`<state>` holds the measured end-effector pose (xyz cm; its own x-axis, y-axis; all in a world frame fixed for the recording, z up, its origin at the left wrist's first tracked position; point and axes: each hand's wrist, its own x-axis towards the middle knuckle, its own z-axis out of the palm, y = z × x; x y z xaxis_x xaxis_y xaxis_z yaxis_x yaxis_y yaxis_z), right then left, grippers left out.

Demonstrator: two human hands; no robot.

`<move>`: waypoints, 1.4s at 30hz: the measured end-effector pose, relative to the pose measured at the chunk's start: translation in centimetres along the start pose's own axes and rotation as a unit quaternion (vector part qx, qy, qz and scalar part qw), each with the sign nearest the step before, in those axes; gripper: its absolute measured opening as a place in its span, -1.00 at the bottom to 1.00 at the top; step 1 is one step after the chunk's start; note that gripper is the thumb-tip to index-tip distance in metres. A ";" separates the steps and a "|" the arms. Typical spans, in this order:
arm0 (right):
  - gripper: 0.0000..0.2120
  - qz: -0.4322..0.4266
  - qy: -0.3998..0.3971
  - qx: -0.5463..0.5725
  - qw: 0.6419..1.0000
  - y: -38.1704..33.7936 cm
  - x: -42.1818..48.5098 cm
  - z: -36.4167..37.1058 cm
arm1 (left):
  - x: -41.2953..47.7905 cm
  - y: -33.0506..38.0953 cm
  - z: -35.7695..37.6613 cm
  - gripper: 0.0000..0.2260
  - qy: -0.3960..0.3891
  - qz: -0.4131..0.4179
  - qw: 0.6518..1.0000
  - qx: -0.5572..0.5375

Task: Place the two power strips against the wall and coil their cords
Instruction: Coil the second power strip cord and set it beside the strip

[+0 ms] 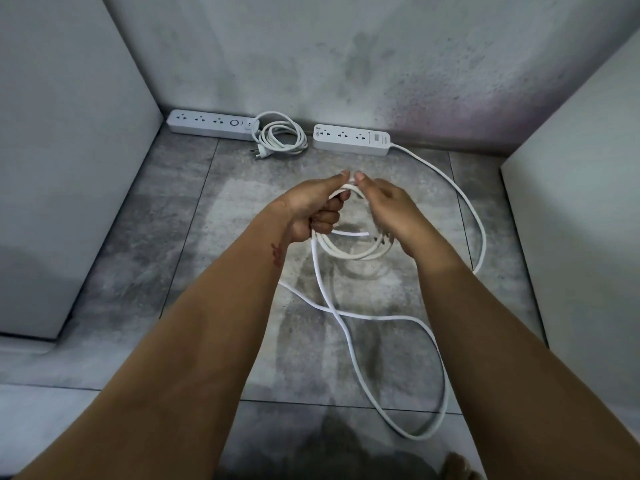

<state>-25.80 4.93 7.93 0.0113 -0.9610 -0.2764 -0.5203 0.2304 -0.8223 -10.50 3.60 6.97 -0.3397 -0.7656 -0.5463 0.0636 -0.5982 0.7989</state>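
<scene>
Two white power strips lie on the floor against the grey wall. The left power strip (212,125) has its cord (282,137) coiled beside it, plug on the tile. The right power strip (351,139) trails a long white cord (479,233) that curves right, then loops loosely over the floor toward me. My left hand (318,211) grips a small coil of that cord. My right hand (396,213) pinches the top of the same coil, thumb tips nearly touching. Part of the coil hangs below my hands.
White cabinet sides stand at left (62,168) and right (581,220), boxing in the grey tiled floor (166,271). The wall (329,64) is stained dark. Toes show at the bottom right edge (460,465). Loose cord loops lie on the floor near my right forearm.
</scene>
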 end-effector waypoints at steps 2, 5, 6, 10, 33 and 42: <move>-0.56 -0.013 -0.025 0.021 0.999 -0.2 -0.2 0.2 | 0.0 0.2 0.2 -0.61 -0.006 -0.003 1.000 0.004; -0.67 -0.017 -0.002 0.091 0.996 0.4 -0.2 0.3 | 0.1 0.1 0.0 -0.58 0.008 -0.008 0.998 -0.055; -0.69 -0.011 0.009 0.120 0.993 0.6 -0.1 0.3 | 0.1 0.0 -0.2 -0.57 0.013 -0.006 0.997 -0.074; -0.74 0.016 0.075 0.246 0.966 0.4 0.2 0.0 | 0.0 -1.3 -1.1 -0.41 -0.029 -0.045 0.999 -0.004; -0.62 0.055 -0.012 0.140 0.989 0.2 0.5 -1.7 | 0.0 0.4 0.3 -0.64 0.006 0.021 0.999 0.037; -0.64 0.088 0.188 0.284 0.936 1.4 1.5 -1.4 | -0.1 -2.1 -0.5 -0.45 0.034 -0.059 0.994 0.089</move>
<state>-27.74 3.58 7.07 -0.3887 -0.8619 -0.3255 0.0533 0.3316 -0.9419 -10.13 4.79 5.20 -0.2711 -0.7097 -0.6502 -0.1424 -0.6385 0.7563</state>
